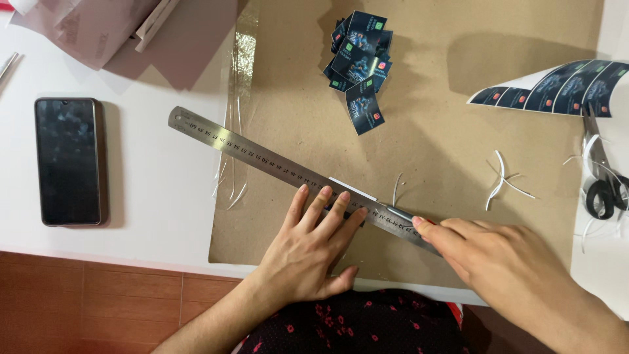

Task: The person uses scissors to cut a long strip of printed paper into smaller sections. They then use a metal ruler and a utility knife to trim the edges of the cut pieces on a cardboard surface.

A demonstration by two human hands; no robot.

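My left hand lies flat with its fingers spread, pressing down a long steel ruler that runs diagonally across a brown cardboard sheet. A small white strip of card peeks out from under the ruler just above my fingertips. My right hand grips a slim metal craft knife, its tip against the ruler's upper edge right of my left hand.
A heap of small dark printed cards sits at the top of the cardboard. A curled sheet of uncut cards and black scissors lie at right. White paper trimmings are scattered. A dark phone rests at left.
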